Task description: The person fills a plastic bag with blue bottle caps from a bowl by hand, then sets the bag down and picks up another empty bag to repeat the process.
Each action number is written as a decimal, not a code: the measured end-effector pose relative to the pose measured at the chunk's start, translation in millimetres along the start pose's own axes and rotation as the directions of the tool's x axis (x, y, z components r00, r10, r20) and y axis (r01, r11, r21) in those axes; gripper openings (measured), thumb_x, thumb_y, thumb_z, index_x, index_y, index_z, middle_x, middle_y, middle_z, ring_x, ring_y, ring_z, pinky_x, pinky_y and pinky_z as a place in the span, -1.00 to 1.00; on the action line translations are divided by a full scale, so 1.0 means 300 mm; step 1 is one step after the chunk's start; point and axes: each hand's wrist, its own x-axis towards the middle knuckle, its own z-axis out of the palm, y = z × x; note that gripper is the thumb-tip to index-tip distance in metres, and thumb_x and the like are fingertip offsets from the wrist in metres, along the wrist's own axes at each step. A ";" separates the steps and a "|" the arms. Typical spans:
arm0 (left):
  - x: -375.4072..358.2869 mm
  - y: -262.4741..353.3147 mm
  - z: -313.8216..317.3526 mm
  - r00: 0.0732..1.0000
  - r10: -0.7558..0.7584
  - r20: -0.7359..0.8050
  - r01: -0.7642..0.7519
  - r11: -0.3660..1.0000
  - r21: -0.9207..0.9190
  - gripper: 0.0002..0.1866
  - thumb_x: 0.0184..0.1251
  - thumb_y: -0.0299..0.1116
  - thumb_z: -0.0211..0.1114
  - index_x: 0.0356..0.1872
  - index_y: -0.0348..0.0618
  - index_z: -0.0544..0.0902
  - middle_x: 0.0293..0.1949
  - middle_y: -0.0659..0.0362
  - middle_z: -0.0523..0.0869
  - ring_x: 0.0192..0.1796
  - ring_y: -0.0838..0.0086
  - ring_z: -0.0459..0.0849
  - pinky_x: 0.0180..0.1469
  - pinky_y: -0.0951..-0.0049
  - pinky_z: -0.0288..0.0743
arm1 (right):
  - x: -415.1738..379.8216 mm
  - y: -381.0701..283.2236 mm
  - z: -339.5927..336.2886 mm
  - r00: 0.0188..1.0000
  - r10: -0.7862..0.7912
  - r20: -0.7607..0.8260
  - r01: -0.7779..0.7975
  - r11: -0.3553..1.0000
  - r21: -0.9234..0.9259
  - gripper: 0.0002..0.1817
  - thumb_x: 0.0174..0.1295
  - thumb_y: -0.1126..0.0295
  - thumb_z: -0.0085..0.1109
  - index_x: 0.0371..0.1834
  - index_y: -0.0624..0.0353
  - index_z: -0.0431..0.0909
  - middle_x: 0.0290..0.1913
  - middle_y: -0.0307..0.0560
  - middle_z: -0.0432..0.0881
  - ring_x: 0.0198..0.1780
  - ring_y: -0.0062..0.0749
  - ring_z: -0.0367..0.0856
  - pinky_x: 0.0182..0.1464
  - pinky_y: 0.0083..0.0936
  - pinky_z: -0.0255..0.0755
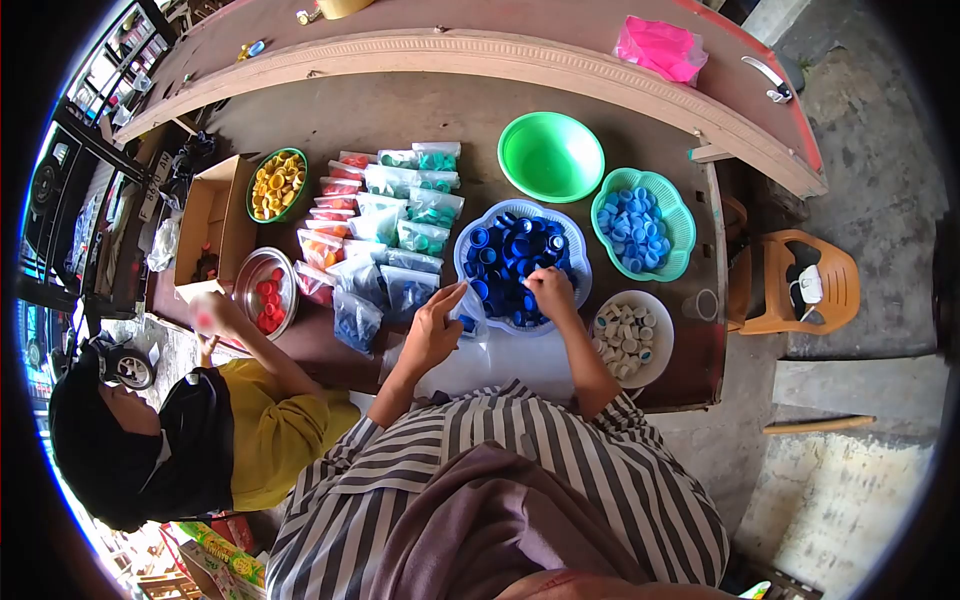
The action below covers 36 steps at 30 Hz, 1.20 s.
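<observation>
My left hand (432, 328) is closed on the edge of a clear plastic bag (474, 328), which has a few dark blue caps inside and leans beside a pale blue basket (463, 240). Dark blue bottle caps (515, 250) are heaped in this basket. Over its right part, my right hand (552, 294) has its fingers pinched together among the caps; what they hold is hidden. Left of the basket lie rows of filled bags, including a bag of dark blue caps (410, 288) and a bag of teal caps (435, 207).
Around the basket stand a green bowl (550, 150), a teal basket of light blue caps (690, 225), a white bowl of white caps (665, 350) and a clear cup (702, 305). On the left, a person in yellow (280, 430) works beside a metal bowl (285, 262) and a cardboard box (215, 205).
</observation>
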 end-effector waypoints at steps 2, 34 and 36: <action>0.006 0.002 0.000 1.000 0.004 0.005 -0.004 1.000 0.007 -0.37 0.03 -0.65 0.06 0.27 -0.25 0.46 0.27 -0.07 0.49 -0.52 0.44 0.66 -0.41 0.49 0.57 | 0.026 0.047 -0.016 0.972 0.161 0.169 -0.205 0.936 0.285 -0.77 0.22 0.21 0.24 -0.40 0.14 0.65 -0.36 -0.18 0.64 -0.28 -0.38 0.58 -0.22 -0.40 0.43; 0.050 -0.006 -0.021 0.998 0.030 -0.052 -0.027 0.998 0.051 -0.37 -0.02 -0.69 0.05 0.23 -0.26 0.51 0.23 -0.02 0.55 -0.58 0.50 0.62 -0.41 0.51 0.52 | -0.042 -0.157 -0.158 0.986 0.030 -0.163 0.045 0.898 0.438 -0.85 0.13 0.49 0.30 -0.34 0.20 0.48 -0.33 -0.03 0.49 -0.28 -0.13 0.50 -0.17 -0.27 0.39; 0.044 -0.014 -0.032 0.998 0.035 -0.061 -0.031 0.998 0.056 -0.37 -0.02 -0.69 0.05 0.23 -0.26 0.51 0.23 -0.02 0.55 -0.58 0.51 0.61 -0.40 0.52 0.52 | -0.048 -0.091 -0.174 0.982 -0.047 -0.185 0.084 0.977 0.197 -0.87 0.09 0.45 0.32 -0.40 0.15 0.53 -0.36 -0.07 0.53 -0.28 -0.14 0.52 -0.18 -0.21 0.40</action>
